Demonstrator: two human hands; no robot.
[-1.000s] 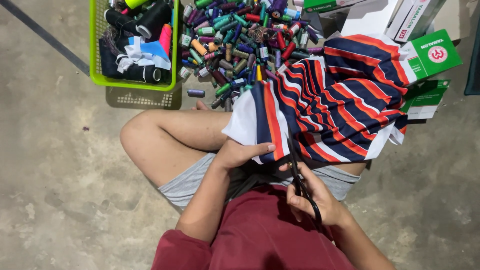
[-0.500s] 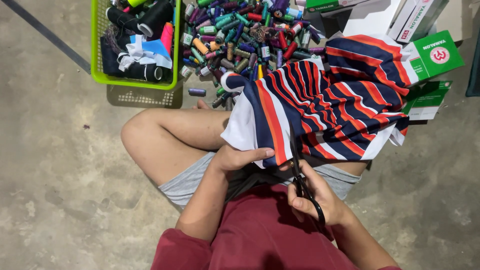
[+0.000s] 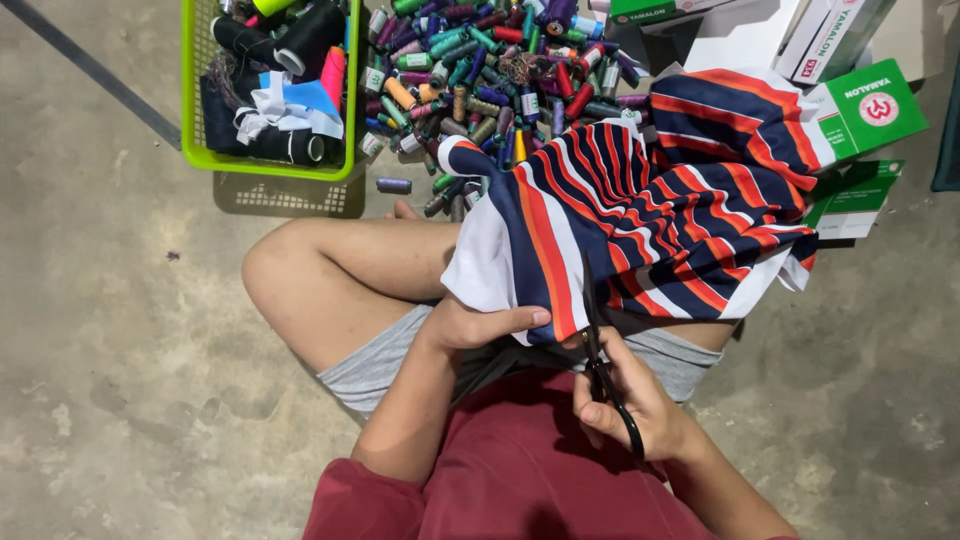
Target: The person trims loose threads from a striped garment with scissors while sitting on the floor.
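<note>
Left hand (image 3: 480, 325) pinches the navy, orange and white striped fabric (image 3: 640, 210) taut over the lap, so the right hand (image 3: 630, 400), closed around black scissors (image 3: 600, 350), can cut its near edge.

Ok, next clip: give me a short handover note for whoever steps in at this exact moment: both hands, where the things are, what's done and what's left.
Left hand: grips the near edge of the striped fabric, thumb on top, holding it over the lap.
Right hand: fingers through the handles of the black scissors, blades pointing away into the fabric's near edge.
Around: the fabric drapes from the lap onto the floor; pile of thread spools beyond it, green basket of cones and scraps to the left, green and white boxes to the right.
Done: scissors set at the edge; how far the cut reaches cannot be told.
Left: most of the fabric looks uncut.
</note>
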